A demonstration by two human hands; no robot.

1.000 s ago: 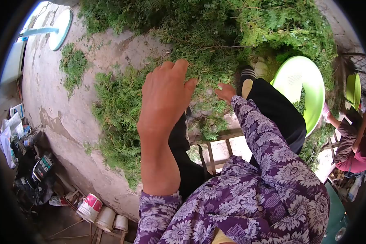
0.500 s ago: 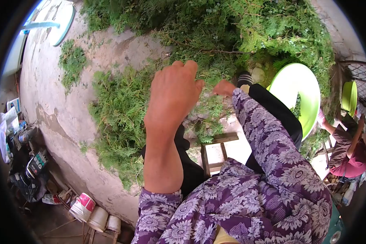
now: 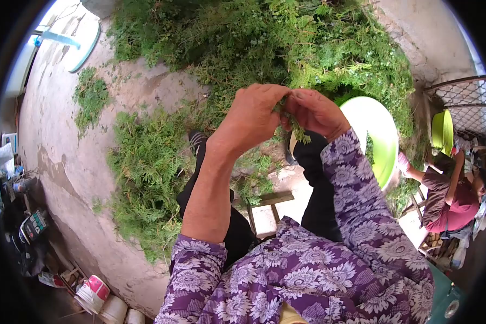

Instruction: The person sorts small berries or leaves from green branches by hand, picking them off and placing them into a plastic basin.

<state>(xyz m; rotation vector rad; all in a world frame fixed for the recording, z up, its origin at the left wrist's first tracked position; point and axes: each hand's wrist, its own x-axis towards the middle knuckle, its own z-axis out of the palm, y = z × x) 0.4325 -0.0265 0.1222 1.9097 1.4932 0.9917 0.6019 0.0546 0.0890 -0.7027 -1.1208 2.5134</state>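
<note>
In front of me, over my knees, both hands meet at the fingertips. My left hand (image 3: 256, 116), back turned up, has its fingers closed in a pinch against the right hand's fingers. My right hand (image 3: 319, 113) curls around a small green conifer sprig (image 3: 298, 131), whose flat scaly tip hangs below the fingers. The fingers hide the sprig's upper part. Beyond my hands lies a large heap of cut conifer branches (image 3: 210, 43), some bearing small pale cones. A looser pile of clippings (image 3: 140, 178) spreads on the ground to the left.
A lime-green basin (image 3: 386, 137) stands by my right knee with some greenery inside. Below my hands is a small wooden stool frame (image 3: 272, 200). Another person (image 3: 451, 200) sits at the right near a second green basin (image 3: 442, 132). White buckets (image 3: 94, 294) stand lower left.
My hands have come together; the right has risen to meet the left, and a sprig now shows between them. The view has shifted slightly, and a striped shoe shows at left.
</note>
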